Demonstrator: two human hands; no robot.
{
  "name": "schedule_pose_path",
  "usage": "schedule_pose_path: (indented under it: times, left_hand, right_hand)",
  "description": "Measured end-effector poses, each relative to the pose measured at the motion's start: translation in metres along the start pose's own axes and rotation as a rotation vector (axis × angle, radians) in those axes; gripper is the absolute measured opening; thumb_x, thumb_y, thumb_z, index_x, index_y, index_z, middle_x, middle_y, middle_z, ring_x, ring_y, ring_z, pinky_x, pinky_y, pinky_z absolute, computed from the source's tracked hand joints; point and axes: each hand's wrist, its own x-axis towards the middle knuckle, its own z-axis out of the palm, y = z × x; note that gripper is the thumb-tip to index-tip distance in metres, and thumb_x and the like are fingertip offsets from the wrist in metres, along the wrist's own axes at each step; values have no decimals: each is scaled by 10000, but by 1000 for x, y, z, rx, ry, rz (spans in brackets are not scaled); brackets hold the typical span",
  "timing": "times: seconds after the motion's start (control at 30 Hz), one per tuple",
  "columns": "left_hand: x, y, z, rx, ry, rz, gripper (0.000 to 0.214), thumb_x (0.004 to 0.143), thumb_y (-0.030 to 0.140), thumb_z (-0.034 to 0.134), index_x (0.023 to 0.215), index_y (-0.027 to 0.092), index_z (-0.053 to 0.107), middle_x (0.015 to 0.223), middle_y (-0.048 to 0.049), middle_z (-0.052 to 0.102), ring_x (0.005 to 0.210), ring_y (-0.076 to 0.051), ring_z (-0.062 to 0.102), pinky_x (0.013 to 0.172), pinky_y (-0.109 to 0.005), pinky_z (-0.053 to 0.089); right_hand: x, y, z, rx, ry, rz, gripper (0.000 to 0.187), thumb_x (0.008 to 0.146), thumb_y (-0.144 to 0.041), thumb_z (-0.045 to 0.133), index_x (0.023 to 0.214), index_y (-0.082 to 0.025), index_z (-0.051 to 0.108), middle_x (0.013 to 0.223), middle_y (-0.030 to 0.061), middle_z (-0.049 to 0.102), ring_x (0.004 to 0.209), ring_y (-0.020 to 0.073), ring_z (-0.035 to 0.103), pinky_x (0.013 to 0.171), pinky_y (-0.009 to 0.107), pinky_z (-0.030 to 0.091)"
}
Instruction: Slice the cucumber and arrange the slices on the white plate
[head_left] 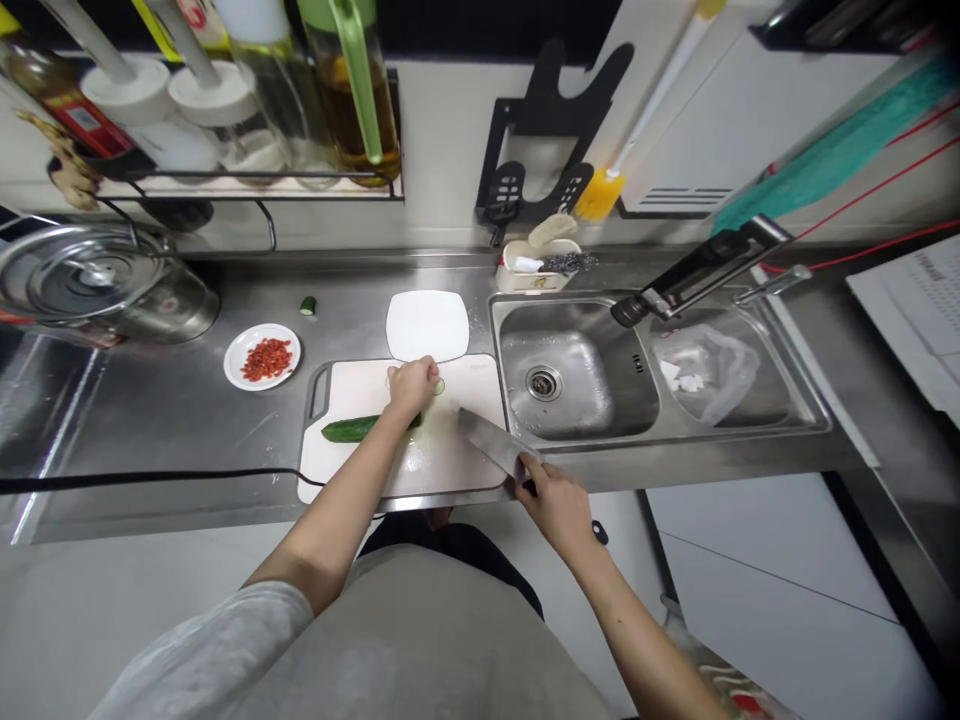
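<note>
My right hand (556, 503) grips the handle of a broad-bladed kitchen knife (491, 440), its blade slanting over the right part of the cutting board (450, 470). Fingers curled together, my left hand (412, 387) is at the board's far edge; whatever is inside them is hidden. Pale cucumber slices (439, 386) peek out beside those fingers. Left of centre on the board lies a green cucumber (351, 430), partly covered by my left forearm. A white square plate (427, 325) sits just beyond the board, close to my left hand.
Left of the board are a plate of chopped red pieces (266, 359), a cucumber end (307, 306) and a lidded steel pot (112, 285). A black cable (187, 480) runs to the board. On the right, a double sink (577, 370) has a faucet (697, 270) above it.
</note>
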Motion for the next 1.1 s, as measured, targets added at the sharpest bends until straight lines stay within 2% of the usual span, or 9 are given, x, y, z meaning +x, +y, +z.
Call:
schedule_pose_path:
  times: [0.17,0.3,0.43,0.57,0.77,0.87,0.97,1.1]
  left_hand:
    - [-4,-8,-7,3,113,28,138,827,305,539,911,247,631,993,-41,669,977,-222,586,885,-386,373]
    - [-36,-34,-16,-86,209,53,193,873,354,487,932,252,640,1011,-31,667,939,-194,600,861,-346,426]
    - [-76,-60,-14,-87,111,215,238,884,353,480,1004,265,665,1056,-18,683,993,-194,606,900,-342,445]
    - [-99,-66,-10,-45,56,228,294,904,334,442,1102,282,654,1122,-21,682,1027,-212,608,913,-376,446]
    - [-115,-60,-12,65,41,208,303,912,324,437,1125,309,651,1132,-36,680,1044,-238,595,899,-419,406]
    - [-121,-65,-9,83,32,243,296,911,358,457,1135,311,644,1127,-28,680,1047,-225,597,947,-420,376]
    - [-126,-73,-2,59,25,306,320,922,367,443,1174,304,629,1178,-22,657,1057,-207,597,936,-379,408]
    - [-132,-80,8,45,90,338,336,938,370,413,1185,324,635,1207,-22,640,1088,-206,587,920,-366,438]
  right_hand:
    - [1,-3,-2,49,-51,59,364,902,-342,479,1242,-235,555,879,44,714,789,200,660,633,263,369]
    - [6,-9,-8,93,-159,144,349,961,-334,360,1243,-233,541,848,49,723,766,206,675,604,266,346]
    - [15,-21,-10,144,-196,122,344,982,-331,321,1218,-204,535,862,73,720,790,212,674,596,261,332]
    - [22,-33,-7,167,-188,79,328,985,-342,329,1200,-200,531,859,71,713,772,199,665,602,251,327]
    - [26,-42,-5,156,-213,46,343,984,-356,308,1190,-203,536,867,70,711,764,197,658,596,256,317]
    - [25,-44,-5,148,-219,23,345,985,-357,302,1182,-200,537,870,74,711,769,201,652,596,260,311]
    - [24,-48,-4,146,-231,2,328,984,-354,304,1148,-200,542,864,71,710,754,197,646,596,261,302]
    - [21,-57,-4,163,-281,-62,315,980,-350,313,1145,-200,536,867,69,704,772,200,645,604,262,303]
